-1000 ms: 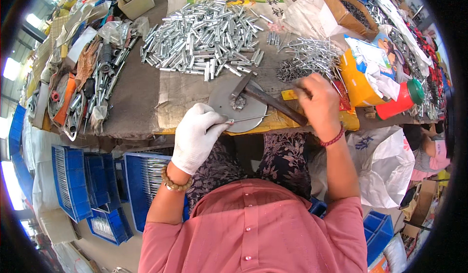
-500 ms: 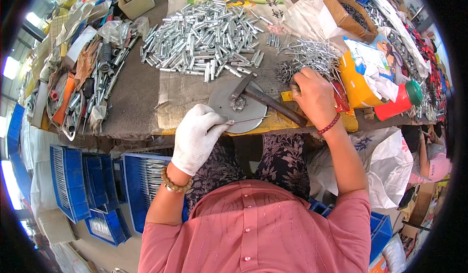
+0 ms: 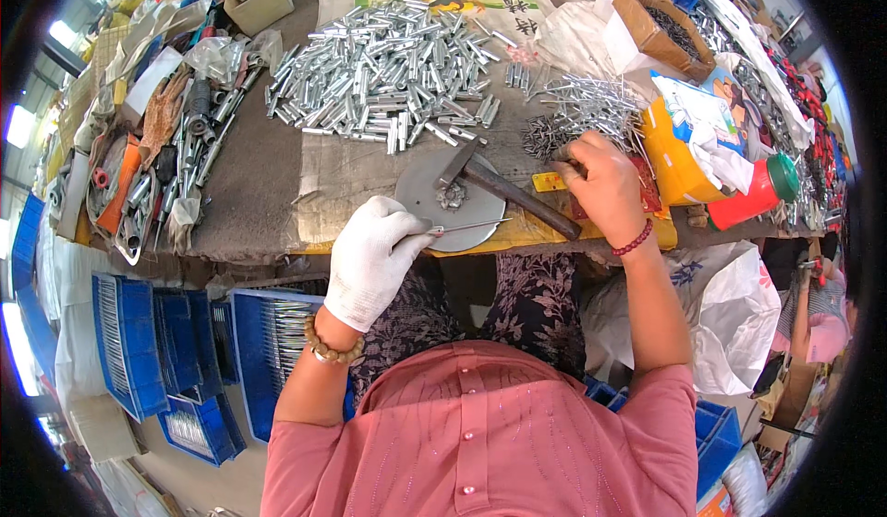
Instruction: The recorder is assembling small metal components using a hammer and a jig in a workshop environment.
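My left hand (image 3: 370,263), in a white knitted glove, is closed in a pinch around a thin metal rod (image 3: 473,226) that points right over the front of a round grey metal plate (image 3: 420,182). A hammer (image 3: 519,197) rests with its head on that plate and its dark handle slanting toward me. My bare right hand (image 3: 605,187) has its fingers curled together beside a heap of small dark pins (image 3: 543,136); what they pinch, if anything, is too small to make out. Behind it lies a pile of thin shiny rods (image 3: 596,101).
A large heap of silver metal sleeves (image 3: 383,78) covers the back middle of the bench. Tools (image 3: 189,138) crowd the left. At right stand a yellow container (image 3: 679,157), a red jar with green lid (image 3: 753,192) and a cardboard box (image 3: 661,27). Blue crates (image 3: 129,346) sit below.
My right hand has shifted slightly right and toward me, away from the dark pins, uncovering more of a small yellow item. My left hand and the rod have stayed in place.
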`<action>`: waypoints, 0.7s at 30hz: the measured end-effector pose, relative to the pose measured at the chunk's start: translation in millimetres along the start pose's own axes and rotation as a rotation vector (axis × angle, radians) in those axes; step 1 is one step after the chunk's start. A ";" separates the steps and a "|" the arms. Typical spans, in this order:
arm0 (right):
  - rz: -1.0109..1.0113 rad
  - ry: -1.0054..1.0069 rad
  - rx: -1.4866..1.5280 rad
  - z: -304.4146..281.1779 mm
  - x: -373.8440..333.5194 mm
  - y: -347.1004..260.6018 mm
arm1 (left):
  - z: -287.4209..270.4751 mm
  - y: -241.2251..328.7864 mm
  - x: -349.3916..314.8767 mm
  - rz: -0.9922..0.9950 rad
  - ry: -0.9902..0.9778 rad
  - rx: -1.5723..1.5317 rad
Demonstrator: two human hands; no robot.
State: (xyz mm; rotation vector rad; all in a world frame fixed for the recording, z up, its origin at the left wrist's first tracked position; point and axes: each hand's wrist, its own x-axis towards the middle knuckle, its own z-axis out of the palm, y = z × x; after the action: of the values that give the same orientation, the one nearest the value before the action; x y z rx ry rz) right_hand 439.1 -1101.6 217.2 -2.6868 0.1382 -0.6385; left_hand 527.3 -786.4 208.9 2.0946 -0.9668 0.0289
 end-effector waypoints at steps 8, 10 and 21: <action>-0.065 -0.003 -0.144 8.0 7.6 -8.1 | 0.6 2.0 0.0 -0.011 0.006 -0.005; -0.087 0.016 -0.159 10.1 9.7 -8.2 | 0.7 0.5 -0.1 -0.004 0.009 0.001; 0.070 -0.311 0.597 0.9 8.7 -66.1 | 1.7 -4.2 -0.2 0.061 0.008 0.009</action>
State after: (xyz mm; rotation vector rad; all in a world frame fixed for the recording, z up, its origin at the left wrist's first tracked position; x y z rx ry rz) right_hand 447.9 -1041.7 245.1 -2.1513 -0.0393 -0.1865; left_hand 529.4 -785.9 205.0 2.0715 -1.0277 0.0729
